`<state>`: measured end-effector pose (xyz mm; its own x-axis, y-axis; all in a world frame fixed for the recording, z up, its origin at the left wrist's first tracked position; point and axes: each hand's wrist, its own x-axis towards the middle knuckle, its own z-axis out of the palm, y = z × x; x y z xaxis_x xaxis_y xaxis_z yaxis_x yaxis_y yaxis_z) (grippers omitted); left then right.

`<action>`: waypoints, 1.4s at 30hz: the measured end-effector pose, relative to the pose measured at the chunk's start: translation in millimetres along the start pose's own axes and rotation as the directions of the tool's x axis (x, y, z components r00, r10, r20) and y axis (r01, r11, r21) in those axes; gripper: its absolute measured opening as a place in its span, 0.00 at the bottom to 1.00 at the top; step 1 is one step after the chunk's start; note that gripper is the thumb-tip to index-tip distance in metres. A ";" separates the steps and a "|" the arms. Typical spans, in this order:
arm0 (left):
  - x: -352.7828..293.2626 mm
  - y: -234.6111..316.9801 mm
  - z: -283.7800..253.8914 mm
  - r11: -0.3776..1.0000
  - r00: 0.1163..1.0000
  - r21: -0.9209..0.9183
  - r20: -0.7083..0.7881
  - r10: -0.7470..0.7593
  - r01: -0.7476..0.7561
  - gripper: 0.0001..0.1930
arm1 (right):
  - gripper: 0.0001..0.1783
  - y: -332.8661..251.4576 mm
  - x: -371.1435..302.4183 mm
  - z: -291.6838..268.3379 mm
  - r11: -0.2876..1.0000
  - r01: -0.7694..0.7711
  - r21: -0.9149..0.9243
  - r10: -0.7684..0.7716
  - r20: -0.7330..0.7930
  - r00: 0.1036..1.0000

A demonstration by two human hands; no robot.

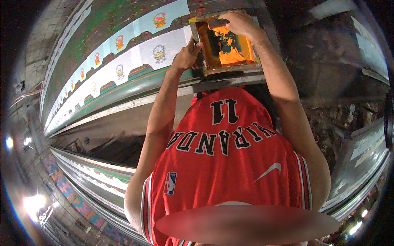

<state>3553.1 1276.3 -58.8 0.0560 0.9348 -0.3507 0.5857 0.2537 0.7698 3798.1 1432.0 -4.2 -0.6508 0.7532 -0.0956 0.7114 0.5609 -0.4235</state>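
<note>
Frame [232, 69], one: rectangular, orange ink [234, 57] within; lies between both hands. Left hand [188, 55]: thumb and forefinger parted at the frame's left side; whether they pinch it, cannot tell. Right hand [242, 25]: fingers curled over a brownish bar [216, 24], inside the frame's far end. White printed pieces [139, 56]: left of frame.
</note>
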 end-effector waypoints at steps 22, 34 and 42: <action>-1.1 -11.2 53.1 0.987 0.978 0.129 -0.174 0.117 -0.095 0.36 | 0.33 24.8 -164.2 50.0 0.920 -0.013 0.391 0.139 -0.297 0.945; -205.7 -17.6 -23.9 0.964 0.868 -0.038 -0.427 -0.253 0.263 0.40 | 0.32 -96.8 -156.6 96.3 0.708 0.382 0.594 -0.157 -0.396 0.905; -299.9 -38.2 4.9 0.932 0.762 -0.133 -0.543 -0.353 0.337 0.40 | 0.28 -158.3 -176.0 117.8 0.649 0.355 0.673 -0.284 -0.218 0.934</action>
<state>3517.9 985.0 14.4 -0.6035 0.7575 -0.2489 0.4569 0.5844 0.6706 3768.7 1170.2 -26.4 -0.7518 0.6189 0.2276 0.0520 0.3997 -0.9152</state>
